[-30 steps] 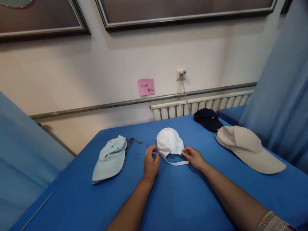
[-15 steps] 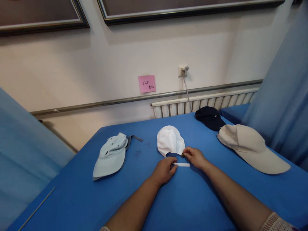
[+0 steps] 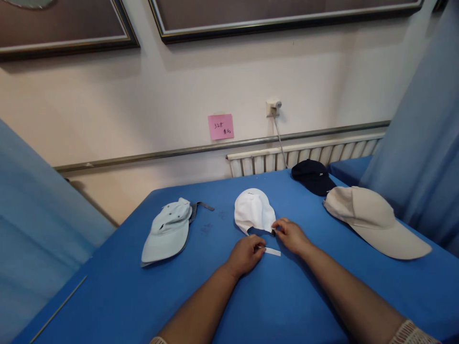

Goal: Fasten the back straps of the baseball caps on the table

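A white baseball cap (image 3: 254,210) lies on the blue-covered table with its back opening toward me. Between the fingers of my left hand (image 3: 247,255) is the cap's white strap (image 3: 273,251), whose free end sticks out to the right. My right hand (image 3: 291,235) pinches the right edge of the cap's back opening, where a small dark buckle (image 3: 273,232) partly shows at the fingertips. The strap end and the buckle are apart. My left fingers hide where the strap joins the cap.
A pale blue cap (image 3: 170,231) with a loose grey strap lies to the left. At the right are a beige cap (image 3: 373,220) and a navy cap (image 3: 312,177). A thin rod (image 3: 59,308) lies near the left edge. A radiator (image 3: 258,163) stands behind the table (image 3: 304,306).
The strap's free end has tilted downward in my left hand. My right fingers have shifted slightly on the buckle side. The view has moved a little.
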`<state>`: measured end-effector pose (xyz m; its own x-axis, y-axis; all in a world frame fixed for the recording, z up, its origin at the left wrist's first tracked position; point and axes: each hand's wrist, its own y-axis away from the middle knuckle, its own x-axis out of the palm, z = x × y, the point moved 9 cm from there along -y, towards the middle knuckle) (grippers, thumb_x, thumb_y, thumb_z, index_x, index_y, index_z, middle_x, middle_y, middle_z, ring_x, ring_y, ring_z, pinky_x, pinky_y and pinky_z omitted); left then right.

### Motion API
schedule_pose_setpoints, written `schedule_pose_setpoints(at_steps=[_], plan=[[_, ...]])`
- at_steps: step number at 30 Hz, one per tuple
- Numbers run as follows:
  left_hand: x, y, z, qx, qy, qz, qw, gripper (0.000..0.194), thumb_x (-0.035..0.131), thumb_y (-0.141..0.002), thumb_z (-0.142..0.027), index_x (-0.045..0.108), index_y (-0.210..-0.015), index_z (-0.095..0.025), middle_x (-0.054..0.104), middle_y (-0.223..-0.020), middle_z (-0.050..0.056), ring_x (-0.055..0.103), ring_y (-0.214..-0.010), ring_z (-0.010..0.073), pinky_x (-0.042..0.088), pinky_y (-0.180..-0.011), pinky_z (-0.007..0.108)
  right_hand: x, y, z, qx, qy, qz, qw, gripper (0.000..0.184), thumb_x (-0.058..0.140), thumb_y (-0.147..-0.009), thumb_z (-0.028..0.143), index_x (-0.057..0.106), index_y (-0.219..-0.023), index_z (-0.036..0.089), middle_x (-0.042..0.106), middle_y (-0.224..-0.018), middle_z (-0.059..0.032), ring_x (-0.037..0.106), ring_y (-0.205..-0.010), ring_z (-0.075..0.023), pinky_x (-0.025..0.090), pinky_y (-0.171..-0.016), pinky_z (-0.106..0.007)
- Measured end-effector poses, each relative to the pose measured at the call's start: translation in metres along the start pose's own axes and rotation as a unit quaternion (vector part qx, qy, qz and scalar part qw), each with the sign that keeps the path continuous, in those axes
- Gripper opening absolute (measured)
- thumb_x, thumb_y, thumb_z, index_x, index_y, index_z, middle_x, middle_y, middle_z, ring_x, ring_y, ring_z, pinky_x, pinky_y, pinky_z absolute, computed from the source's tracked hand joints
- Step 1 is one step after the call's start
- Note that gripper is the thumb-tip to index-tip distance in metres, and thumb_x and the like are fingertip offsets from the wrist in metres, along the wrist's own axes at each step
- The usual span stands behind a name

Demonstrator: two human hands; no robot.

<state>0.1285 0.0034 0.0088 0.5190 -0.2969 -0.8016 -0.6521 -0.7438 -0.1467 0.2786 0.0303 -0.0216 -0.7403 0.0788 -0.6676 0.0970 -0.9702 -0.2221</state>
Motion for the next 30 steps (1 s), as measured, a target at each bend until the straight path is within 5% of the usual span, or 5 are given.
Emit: schedule_pose_setpoints(at_steps=[7,16,30], plan=[[-0.002,-0.001,0.000,-0.008,0.005,-0.006,1.000,0.015,0.055,-0.082,-0.020,0.066,-0.091,-0.019,0.065,-0.084,0.002,0.058,-0.077,0.0144,0.042,-0.070,0.024,0.007,0.006,0.011,-0.011,0.047,0.056,0.997,0.028,0.058,-0.075,0.011,0.063,-0.100,0.023,0.061,-0.096,-0.0018,0.058,-0.074,-0.0132,0.039,-0.069,-0.024],[-0.004,0.000,0.000,-0.021,-0.008,-0.021,1.000,0.014,0.056,-0.082,-0.025,0.066,-0.090,-0.019,0.064,-0.084,0.002,0.058,-0.076,0.0150,0.042,-0.068,0.025,0.009,0.005,0.012,0.008,0.049,0.039,0.998,0.013,0.062,-0.076,0.017,0.062,-0.088,0.022,0.063,-0.089,-0.0017,0.057,-0.077,-0.0155,0.038,-0.068,-0.025],[-0.004,0.001,0.000,-0.011,-0.048,-0.019,0.999,0.014,0.053,-0.087,-0.026,0.066,-0.085,-0.019,0.063,-0.086,0.003,0.058,-0.080,0.0161,0.041,-0.070,0.025,0.010,0.003,0.015,-0.036,-0.003,0.035,0.999,0.013,0.053,-0.083,0.019,0.065,-0.088,0.021,0.066,-0.087,-0.0033,0.060,-0.080,-0.0174,0.042,-0.074,-0.028]])
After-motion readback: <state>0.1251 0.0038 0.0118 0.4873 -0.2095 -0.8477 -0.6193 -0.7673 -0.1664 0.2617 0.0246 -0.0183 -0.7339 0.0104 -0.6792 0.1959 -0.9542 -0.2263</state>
